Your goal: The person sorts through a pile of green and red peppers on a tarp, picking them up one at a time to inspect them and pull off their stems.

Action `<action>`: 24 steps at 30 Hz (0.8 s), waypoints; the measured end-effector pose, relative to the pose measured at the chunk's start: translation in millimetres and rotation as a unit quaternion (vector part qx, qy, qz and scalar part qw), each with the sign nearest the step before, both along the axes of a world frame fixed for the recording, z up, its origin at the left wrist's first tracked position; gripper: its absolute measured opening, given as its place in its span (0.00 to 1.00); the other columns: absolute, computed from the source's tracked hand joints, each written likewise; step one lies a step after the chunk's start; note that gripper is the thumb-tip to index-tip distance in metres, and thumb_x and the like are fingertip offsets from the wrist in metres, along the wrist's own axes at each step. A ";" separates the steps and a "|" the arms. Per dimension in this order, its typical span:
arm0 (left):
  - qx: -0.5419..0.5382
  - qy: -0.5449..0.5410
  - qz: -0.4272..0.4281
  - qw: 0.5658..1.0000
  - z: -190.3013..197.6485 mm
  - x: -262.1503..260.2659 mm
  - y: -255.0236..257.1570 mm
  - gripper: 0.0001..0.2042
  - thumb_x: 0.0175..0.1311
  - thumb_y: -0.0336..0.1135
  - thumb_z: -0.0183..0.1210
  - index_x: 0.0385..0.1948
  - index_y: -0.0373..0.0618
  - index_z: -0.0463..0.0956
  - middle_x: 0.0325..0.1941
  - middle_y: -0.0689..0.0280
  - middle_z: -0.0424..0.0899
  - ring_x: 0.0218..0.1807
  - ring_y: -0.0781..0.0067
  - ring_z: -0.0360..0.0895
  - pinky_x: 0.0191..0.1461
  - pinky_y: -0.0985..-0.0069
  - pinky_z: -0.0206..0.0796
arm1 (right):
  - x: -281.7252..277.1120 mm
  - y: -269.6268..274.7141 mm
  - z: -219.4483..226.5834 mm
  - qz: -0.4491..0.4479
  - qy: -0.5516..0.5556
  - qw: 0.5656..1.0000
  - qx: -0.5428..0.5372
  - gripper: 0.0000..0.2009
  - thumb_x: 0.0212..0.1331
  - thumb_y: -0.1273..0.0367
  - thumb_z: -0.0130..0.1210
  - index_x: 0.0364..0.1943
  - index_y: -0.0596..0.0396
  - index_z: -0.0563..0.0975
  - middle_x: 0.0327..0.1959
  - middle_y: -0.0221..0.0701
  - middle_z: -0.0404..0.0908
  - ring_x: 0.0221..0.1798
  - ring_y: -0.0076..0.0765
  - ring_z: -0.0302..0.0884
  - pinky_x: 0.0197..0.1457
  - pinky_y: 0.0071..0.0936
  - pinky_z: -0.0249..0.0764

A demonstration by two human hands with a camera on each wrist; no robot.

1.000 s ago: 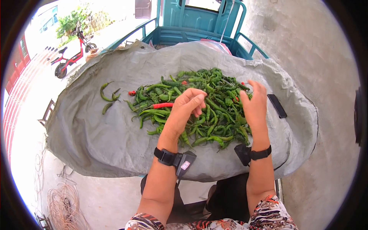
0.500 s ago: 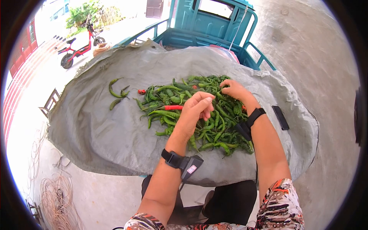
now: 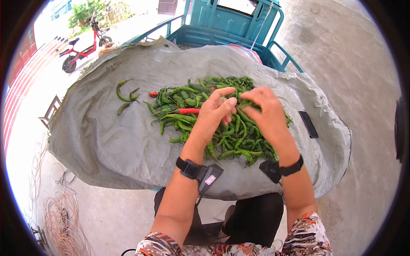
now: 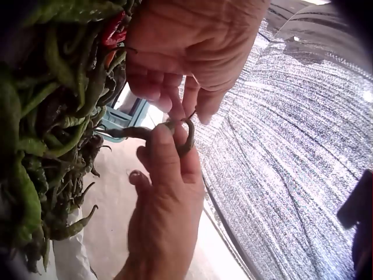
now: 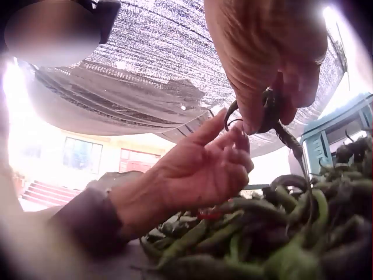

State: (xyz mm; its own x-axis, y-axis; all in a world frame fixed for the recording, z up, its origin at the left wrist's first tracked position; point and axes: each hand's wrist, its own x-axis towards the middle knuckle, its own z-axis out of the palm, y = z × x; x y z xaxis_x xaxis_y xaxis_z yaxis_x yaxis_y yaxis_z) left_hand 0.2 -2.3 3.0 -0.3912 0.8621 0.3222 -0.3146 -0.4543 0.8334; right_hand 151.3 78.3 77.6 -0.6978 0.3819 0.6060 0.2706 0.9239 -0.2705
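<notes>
A heap of green chili peppers (image 3: 239,143) lies under both hands in the head view, with a long red chili (image 3: 188,111) beside the left wrist. My right hand (image 3: 271,113) pinches a curved dark green chili pepper (image 4: 131,133) between thumb and fingers, above the heap. The left hand (image 3: 212,112) faces it with loosely curled fingers, a gap showing between thumb and forefinger. In the right wrist view, the pepper's thin curved stem end reaches between the left thumb (image 5: 213,125) and fingers. Both wrists wear black straps.
The peppers lie on a grey tarp (image 3: 115,145) spread over the bed of a teal truck (image 3: 226,25). Several green peppers (image 3: 122,91) lie apart at the left, and a black phone (image 3: 308,124) at the right. Coiled wire (image 3: 64,219) sits on the ground beside a red scooter (image 3: 87,49) further back.
The right hand has reached to the back of the heap, then come back toward the body with a green chili pepper, close to the left hand. The left hand has stayed nearly in place.
</notes>
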 end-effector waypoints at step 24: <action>-0.096 0.187 -0.059 0.976 -5.6 10.5 4.5 0.10 0.70 0.40 0.59 0.35 0.44 0.75 0.27 0.74 0.78 0.29 0.86 0.73 0.28 0.85 0.63 | 20.2 -3.5 -62.1 0.008 0.349 0.892 -0.286 0.07 0.63 0.76 0.61 0.44 0.60 0.82 0.41 0.25 0.75 0.37 0.18 0.72 0.39 0.17 0.70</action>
State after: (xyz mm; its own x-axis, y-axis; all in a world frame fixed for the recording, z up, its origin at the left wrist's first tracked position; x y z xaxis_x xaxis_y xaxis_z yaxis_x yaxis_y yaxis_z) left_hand 10.6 2.2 -2.6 -0.1717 0.9524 0.2517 -0.0121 -0.2575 0.9662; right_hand 171.5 74.8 15.5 -0.2354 0.7619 0.6035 -0.1594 0.5822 -0.7972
